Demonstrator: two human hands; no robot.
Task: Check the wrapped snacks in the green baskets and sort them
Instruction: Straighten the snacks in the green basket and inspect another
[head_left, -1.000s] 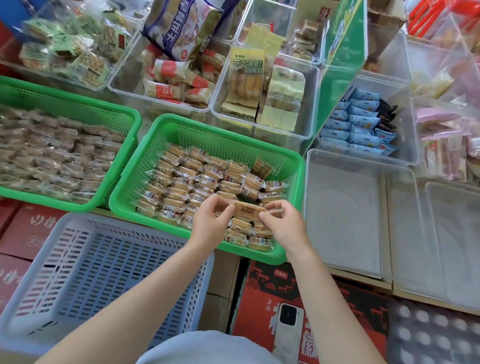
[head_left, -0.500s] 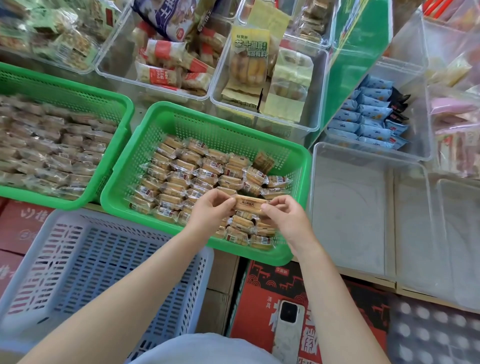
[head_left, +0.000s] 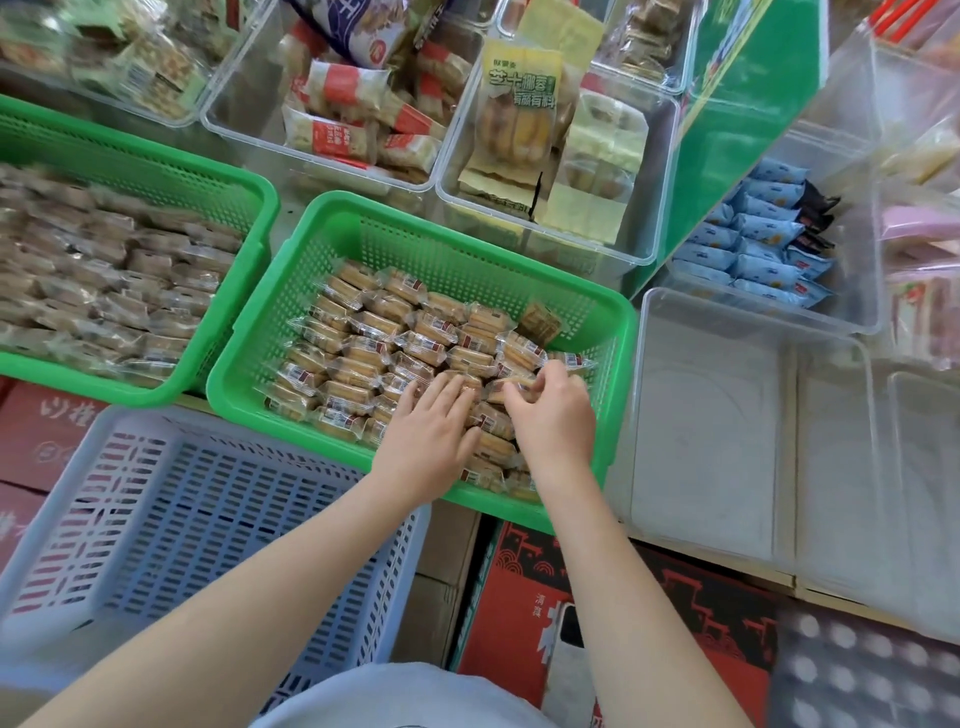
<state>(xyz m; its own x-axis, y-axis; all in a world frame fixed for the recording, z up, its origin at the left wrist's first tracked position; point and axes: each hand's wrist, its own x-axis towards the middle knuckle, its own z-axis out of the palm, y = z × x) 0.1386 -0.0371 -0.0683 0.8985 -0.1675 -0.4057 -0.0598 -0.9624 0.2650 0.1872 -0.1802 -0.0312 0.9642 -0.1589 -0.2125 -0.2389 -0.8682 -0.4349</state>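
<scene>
Nearest, at the bottom edge: a pale shirt (head_left: 400, 696), with red cartons (head_left: 613, 623) below on the right and a phone (head_left: 571, 670) lying on one. To the left, a lilac basket (head_left: 171, 530), slotted, nothing seen in it. Two bare forearms reaching up into the near green basket (head_left: 363, 223). Left hand (head_left: 431, 431) flat, fingers straight and spread a little, resting on the wrapped snacks (head_left: 374, 353) — gripping nothing. Right hand (head_left: 556, 415) just beside it, fingers curled, pinching one wrapped snack (head_left: 511, 384) at its end, low over the pile near the basket's right wall. Snacks here in clear wrappers, tan, packed in rough rows across the floor; one darker brown packet (head_left: 540, 322) tilted at the far right corner. Left of it and touching rim to rim, a second green basket (head_left: 135, 171), filled with similar wrapped pieces, blurred. To the right, clear tubs (head_left: 727, 415) side by side. Farther back, more clear tubs: red-and-white packs (head_left: 358, 124), yellow packs (head_left: 519, 114) standing upright, blue packs (head_left: 753, 244) stacked with a few black ones beside them. Between yellow and blue, a green panel (head_left: 737, 119) slanting upward.
</scene>
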